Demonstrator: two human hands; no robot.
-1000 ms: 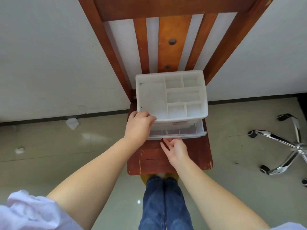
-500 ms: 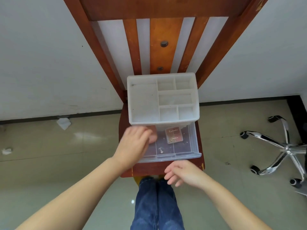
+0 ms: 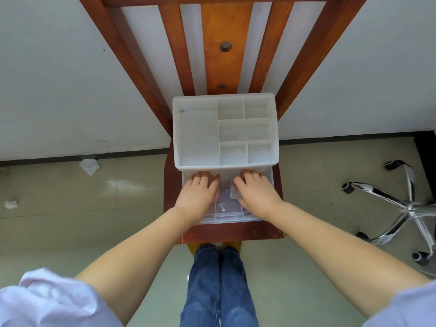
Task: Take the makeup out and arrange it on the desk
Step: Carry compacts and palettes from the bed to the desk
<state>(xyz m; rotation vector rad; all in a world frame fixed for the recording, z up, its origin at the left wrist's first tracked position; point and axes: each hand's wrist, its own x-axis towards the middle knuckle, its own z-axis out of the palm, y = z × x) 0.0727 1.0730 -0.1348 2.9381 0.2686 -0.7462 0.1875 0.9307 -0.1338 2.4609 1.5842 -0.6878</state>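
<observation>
A white organizer (image 3: pixel 200 138) with empty top compartments stands on a wooden chair seat (image 3: pixel 231 232). Its clear drawer (image 3: pixel 226 217) is pulled out toward me. Both of my hands are inside the drawer, palms down. My right hand (image 3: pixel 256 193) covers a small square makeup compact (image 3: pixel 234 192), with thumb and fingers closed over it; only the compact's left edge shows. My left hand (image 3: pixel 200 192) lies in the drawer's left part, fingertips under the organizer's front edge. What is beneath it is hidden.
The chair's slatted back (image 3: pixel 217 43) rises against a white wall. A chrome swivel-chair base (image 3: pixel 410 208) with castors stands on the floor to the right. Crumpled paper (image 3: pixel 89 166) lies by the left baseboard. My jeans-clad legs (image 3: pixel 219 284) are below the seat.
The drawer was slid out from nearly shut to fully extended, exposing the compact. Both hands then moved forward into the drawer, the right hand onto the compact.
</observation>
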